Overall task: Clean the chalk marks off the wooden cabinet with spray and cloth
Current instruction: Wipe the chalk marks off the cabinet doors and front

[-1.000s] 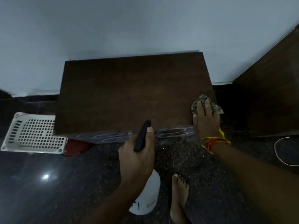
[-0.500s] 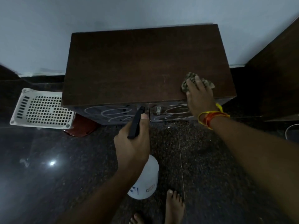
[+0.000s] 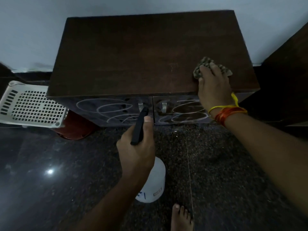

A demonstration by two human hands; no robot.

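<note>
A low dark wooden cabinet (image 3: 141, 52) stands against the wall. White chalk loops (image 3: 106, 110) cover its two front doors. My left hand (image 3: 136, 150) grips the black trigger head of a white spray bottle (image 3: 154, 184), nozzle aimed at the doors near the handles. On the cabinet top near its front right edge, my right hand (image 3: 211, 87) holds a crumpled patterned cloth (image 3: 206, 64), fingers curled over it. Red and yellow threads circle that wrist.
A white perforated plastic basket (image 3: 30, 107) lies left of the cabinet, over a red-brown round thing (image 3: 75, 130). Dark furniture (image 3: 286, 72) stands at the right. The floor is polished dark granite (image 3: 50, 180). My bare foot (image 3: 181, 217) shows at the bottom.
The view has pulled back and down, so the chalked doors show more fully. My right hand with the cloth stays near the top's front right edge. My left hand keeps its grip on the sprayer.
</note>
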